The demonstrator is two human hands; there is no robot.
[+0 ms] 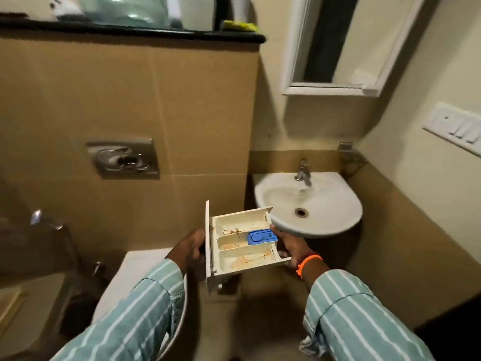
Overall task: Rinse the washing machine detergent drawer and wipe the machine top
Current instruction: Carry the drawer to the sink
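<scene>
A white detergent drawer (239, 246) with three compartments, brown stains and a blue insert hangs in the air in front of me, just left of the sink. My left hand (190, 247) grips its front panel on the left side. Gripping the drawer's rear end from the right is my right hand (289, 246), thumb on the rim beside the blue insert. A white corner sink (335, 214) with a chrome tap (303, 173) stands a little beyond and to the right of the drawer. The washing machine is not in view.
A closed white toilet (140, 277) sits below my left arm, with a flush plate (122, 158) on the tiled wall. A black ledge (130, 31) holds containers and a yellow sponge (239, 26). A mirror (338, 43) hangs above the sink; a switch panel (455, 125) is on the right wall.
</scene>
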